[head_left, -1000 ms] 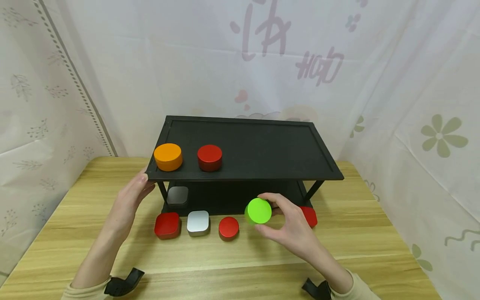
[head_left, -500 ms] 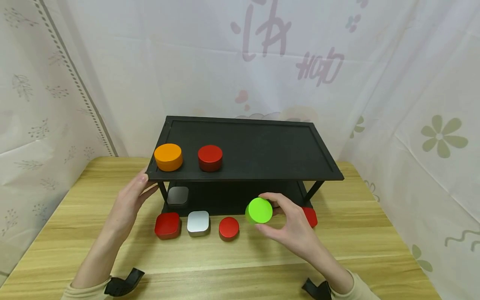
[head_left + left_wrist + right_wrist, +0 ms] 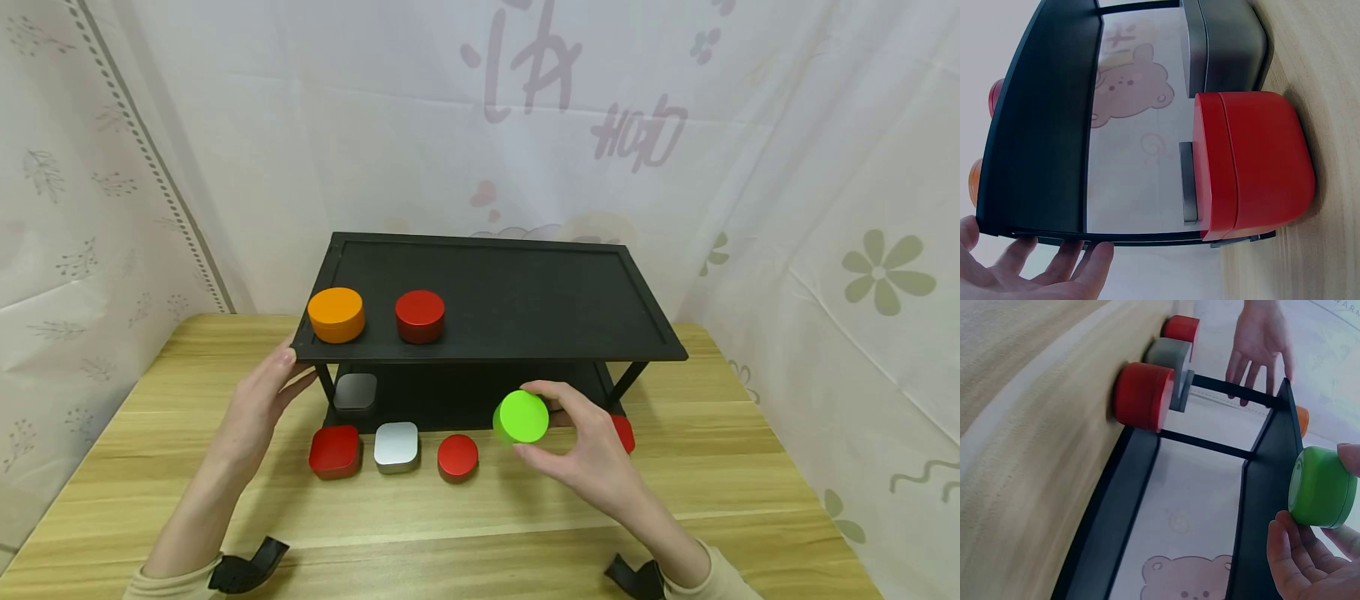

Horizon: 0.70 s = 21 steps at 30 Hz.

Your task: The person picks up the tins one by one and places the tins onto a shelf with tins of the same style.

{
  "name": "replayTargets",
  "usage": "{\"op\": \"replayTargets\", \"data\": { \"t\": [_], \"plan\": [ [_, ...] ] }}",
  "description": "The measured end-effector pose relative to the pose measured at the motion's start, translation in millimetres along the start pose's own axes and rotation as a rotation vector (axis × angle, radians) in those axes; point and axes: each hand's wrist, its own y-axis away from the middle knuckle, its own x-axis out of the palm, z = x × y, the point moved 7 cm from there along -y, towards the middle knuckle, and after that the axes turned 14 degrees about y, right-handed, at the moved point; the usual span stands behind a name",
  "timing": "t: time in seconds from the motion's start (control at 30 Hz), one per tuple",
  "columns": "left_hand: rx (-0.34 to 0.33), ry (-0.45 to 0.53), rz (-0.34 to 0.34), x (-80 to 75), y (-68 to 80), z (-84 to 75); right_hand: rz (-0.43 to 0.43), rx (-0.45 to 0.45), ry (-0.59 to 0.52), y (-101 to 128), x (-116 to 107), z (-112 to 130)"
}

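the right hand (image 3: pixel 592 450) holds a bright green round tin (image 3: pixel 521 417), its fingers (image 3: pixel 1291 550) and thumb curled round the tin's sides, lifted off the light wooden surface (image 3: pixel 480 517) just in front of the black two-tier metal shelf (image 3: pixel 525 300), below the shelf's top tier and right of its middle. the left hand (image 3: pixel 258 404) has its fingers (image 3: pixel 1094 265) straight and relaxed, their tips touching the shelf's front left corner. on the shelf's top tier, near that corner, stand an orange round tin (image 3: pixel 336 314) and, to its right, a dark red round tin (image 3: pixel 420 316). in front of the shelf, on the surface, lie a red rounded-square tin (image 3: pixel 334 451), a silver rounded-square tin (image 3: pixel 396 446) and a small red round tin (image 3: pixel 457 457) in a row. a grey square tin (image 3: pixel 356 392) sits on the shelf's lower tier at its left end. another red tin (image 3: pixel 623 432) shows behind the right hand, mostly hidden.
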Motion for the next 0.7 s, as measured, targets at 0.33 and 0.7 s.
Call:
{"op": "replayTargets", "data": {
  "t": [0.33, 0.7],
  "plan": [
    [0.010, 0.007, -0.002, -0.3, 0.2, -0.5, -0.067, -0.023, 0.012, -7, -12, 6],
    [0.009, 0.007, 0.003, -0.4, 0.0, -0.3, -0.105, -0.043, 0.038, -20, -27, 16]
  ]
}}
